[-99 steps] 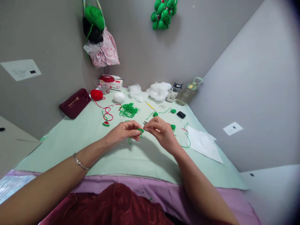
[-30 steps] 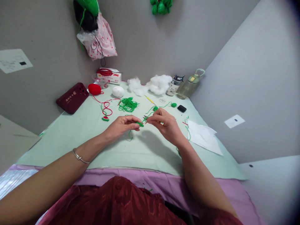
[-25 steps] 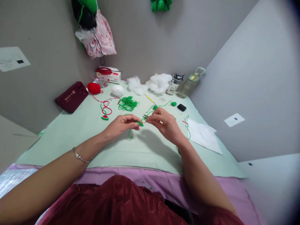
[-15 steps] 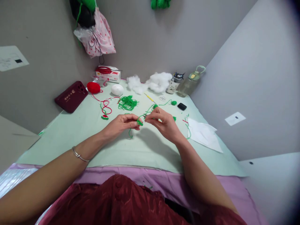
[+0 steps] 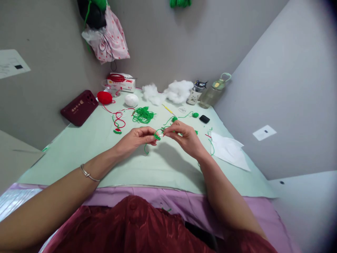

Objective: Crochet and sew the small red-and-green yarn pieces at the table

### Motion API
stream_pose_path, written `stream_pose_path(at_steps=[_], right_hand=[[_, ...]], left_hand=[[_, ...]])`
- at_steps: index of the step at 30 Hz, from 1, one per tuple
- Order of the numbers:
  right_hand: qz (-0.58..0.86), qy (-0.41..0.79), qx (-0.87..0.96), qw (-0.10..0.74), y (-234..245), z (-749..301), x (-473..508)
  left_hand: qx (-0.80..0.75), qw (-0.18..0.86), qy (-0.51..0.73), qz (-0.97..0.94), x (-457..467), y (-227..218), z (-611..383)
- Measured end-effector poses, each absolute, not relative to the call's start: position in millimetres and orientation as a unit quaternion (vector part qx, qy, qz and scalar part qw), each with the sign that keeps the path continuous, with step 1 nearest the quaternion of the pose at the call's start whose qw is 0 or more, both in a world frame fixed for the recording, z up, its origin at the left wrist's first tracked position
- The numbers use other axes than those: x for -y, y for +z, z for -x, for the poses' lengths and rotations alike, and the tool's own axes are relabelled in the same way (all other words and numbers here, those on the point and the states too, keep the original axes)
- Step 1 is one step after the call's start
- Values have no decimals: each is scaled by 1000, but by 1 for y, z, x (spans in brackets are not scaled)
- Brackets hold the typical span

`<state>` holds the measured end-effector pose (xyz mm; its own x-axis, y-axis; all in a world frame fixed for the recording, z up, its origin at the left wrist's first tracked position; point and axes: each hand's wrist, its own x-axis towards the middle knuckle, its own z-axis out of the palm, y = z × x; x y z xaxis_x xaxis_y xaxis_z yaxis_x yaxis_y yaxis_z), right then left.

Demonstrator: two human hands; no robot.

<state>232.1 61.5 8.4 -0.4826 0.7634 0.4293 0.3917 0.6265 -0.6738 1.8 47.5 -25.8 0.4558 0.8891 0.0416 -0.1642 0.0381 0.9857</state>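
My left hand (image 5: 137,137) pinches a small green crocheted piece (image 5: 157,136) over the middle of the pale green table (image 5: 79,154). A green yarn tail hangs from the piece to the table. My right hand (image 5: 184,136) is closed in a pinch right beside it, holding a thin crochet hook whose tip meets the green piece. A strand of green yarn loops up between the two hands. Both hands float a little above the table top.
Behind the hands lie a loose green yarn pile (image 5: 143,115), a red yarn ball (image 5: 104,97), a white ball (image 5: 131,100), white stuffing (image 5: 179,91), a dark red case (image 5: 78,107), a bottle (image 5: 213,91), small green balls (image 5: 195,115) and white paper (image 5: 229,151). A pink dotted bag (image 5: 110,38) hangs on the wall.
Both hands stay together at the green piece with small finger movements; the yarn loop between them has risen slightly. The view has tilted down a little.
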Motion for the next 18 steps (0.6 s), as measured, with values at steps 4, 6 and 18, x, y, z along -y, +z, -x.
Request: stream_pose_path(at_steps=[4,6,18], right_hand=[[352,252,820,375,11,-233,-61],[352,247,823,370,12,-232,-60],[355,224,835,356,13,-233,-59]], left_hand=[[-328,639,410,-562,-48,-25,-2],[-328,639,408,-564,-47,-24,-3],[-325,642,413,-558,-45,-21,-4]])
